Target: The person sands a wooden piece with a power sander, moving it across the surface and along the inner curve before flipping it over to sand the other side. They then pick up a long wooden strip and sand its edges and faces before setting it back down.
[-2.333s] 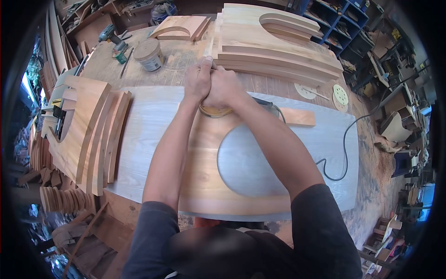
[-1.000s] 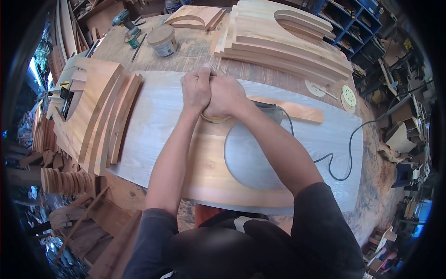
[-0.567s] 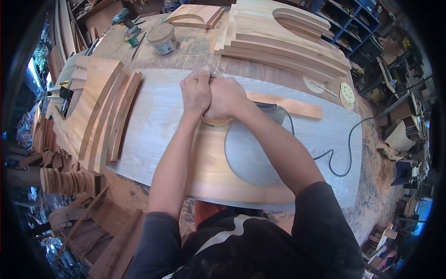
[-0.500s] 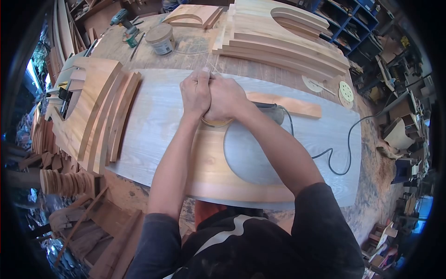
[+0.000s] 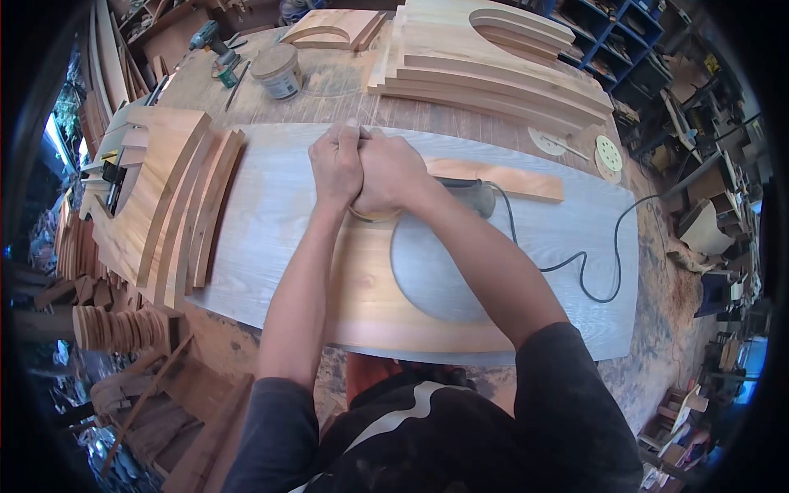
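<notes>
Both of my hands are closed over a corded power sander point(image 5: 472, 197), whose grey rear end and cable show to the right. My left hand point(image 5: 337, 168) wraps its left side, pressed against my right hand point(image 5: 388, 171), which covers the top. The sander rests on a light wooden piece point(image 5: 366, 283) with a curved cutout. Beneath that piece lies a grey board point(image 5: 255, 197). Most of the sander's body and its contact with the wood are hidden by my hands. A wooden strip point(image 5: 526, 182) extends beyond the sander.
Curved wooden pieces point(image 5: 168, 172) stand at left, with a larger stack point(image 5: 493, 82) at the back right. A drill point(image 5: 212, 39), a tub point(image 5: 277, 72) and sanding discs point(image 5: 608, 154) lie around the board. The cable point(image 5: 604, 297) loops at right.
The view has shifted slightly. My hands remain together on the sander, which shows little movement relative to the wooden piece.
</notes>
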A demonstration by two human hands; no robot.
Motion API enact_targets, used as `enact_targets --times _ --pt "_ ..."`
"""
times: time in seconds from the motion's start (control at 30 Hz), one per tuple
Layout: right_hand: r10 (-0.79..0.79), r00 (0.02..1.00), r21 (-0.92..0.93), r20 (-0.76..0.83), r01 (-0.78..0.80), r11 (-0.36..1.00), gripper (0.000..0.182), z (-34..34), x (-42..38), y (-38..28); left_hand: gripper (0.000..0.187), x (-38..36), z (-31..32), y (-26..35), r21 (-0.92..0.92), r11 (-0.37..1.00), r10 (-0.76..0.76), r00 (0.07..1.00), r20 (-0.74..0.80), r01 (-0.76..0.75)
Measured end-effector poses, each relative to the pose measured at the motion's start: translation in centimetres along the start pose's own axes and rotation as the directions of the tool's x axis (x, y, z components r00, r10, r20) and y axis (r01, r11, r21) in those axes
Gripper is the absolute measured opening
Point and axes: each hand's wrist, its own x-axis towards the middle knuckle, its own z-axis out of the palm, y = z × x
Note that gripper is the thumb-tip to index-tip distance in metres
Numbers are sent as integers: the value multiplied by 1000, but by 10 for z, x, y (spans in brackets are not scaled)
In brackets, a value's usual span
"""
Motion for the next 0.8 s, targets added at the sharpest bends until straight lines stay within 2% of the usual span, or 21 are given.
enact_targets --times 0.1,0.13,0.27,0.37,0.47,0.57,0.63,0.77,0.8 --pt "-82 997 -6 12 82 997 36 4 -24 -21 51 -38 -15 10 -21 1000 6 999 -39 -7" --pt "-89 994 -9 64 90 996 38 6 -28 -26 51 -46 -18 14 -37 999 0 998 -55 -2" --pt "-130 991 2 26 130 992 39 13 -22 -23 50 -42 -19 8 -55 998 -46 997 -62 43" --pt "-74 997 8 -31 74 997 37 1 3 -8 51 -3 -10 -2 21 999 32 997 -64 -31" --pt "6 999 -2 50 -6 1000 34 -8 1 -6 51 0 -4 -1 37 999 13 1000 -21 -12" --pt "-69 997 -22 -25 68 997 30 6 -28 -19 46 -40 -10 10 -27 999 15 998 -63 -17" --pt "-147 989 -22 6 147 989 30 13 -51 -28 47 -70 -17 22 -23 1000 -7 999 -48 6" --pt "-182 980 -29 84 185 982 27 13 -74 -44 50 -108 -29 35 -17 997 -80 995 -56 79" --pt "-204 972 -35 118 210 977 32 11 -76 -44 52 -111 -28 34 -59 995 -89 994 -66 85"
